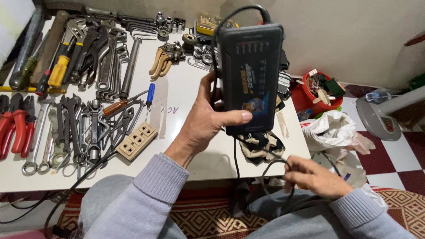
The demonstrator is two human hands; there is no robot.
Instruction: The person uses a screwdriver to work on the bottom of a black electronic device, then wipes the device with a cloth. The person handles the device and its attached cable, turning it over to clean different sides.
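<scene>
Surface (pixel 177 95), white, carries wrenches (pixel 71 128), pliers (pixel 15 126) and a beige socket strip (pixel 136 140). Above it the left hand (pixel 208 119) holds a black charger box (pixel 252 77), fingers clasped round it. Right hand (pixel 316 177) fingers pinch its black cable (pixel 270 166).

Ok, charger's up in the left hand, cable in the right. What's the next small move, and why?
Probably draw the black cable through the right hand to take up slack: it hangs looped below the black charger box, which the left hand holds upright over the white table.
</scene>
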